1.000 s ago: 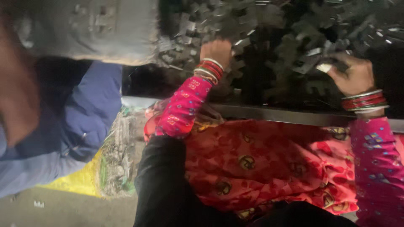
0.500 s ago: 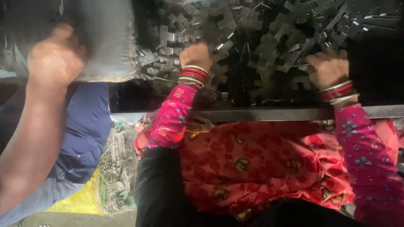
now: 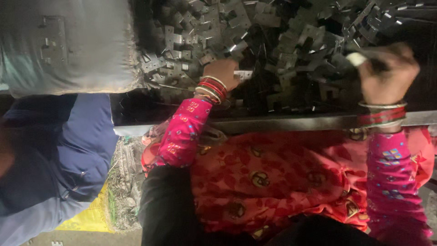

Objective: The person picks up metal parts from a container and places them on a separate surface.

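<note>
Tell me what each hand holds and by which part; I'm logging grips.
Left hand pinches a flat grey stamped metal piece by its end. Right hand rests on the pile; its grip cannot be told.

Dim, grainy — glints, motion blur.

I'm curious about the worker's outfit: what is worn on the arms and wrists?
Both arms wear bright pink sleeves with small coloured prints. The left hand and right hand are bare, each wrist stacked with red and pale metallic bangles.
</note>
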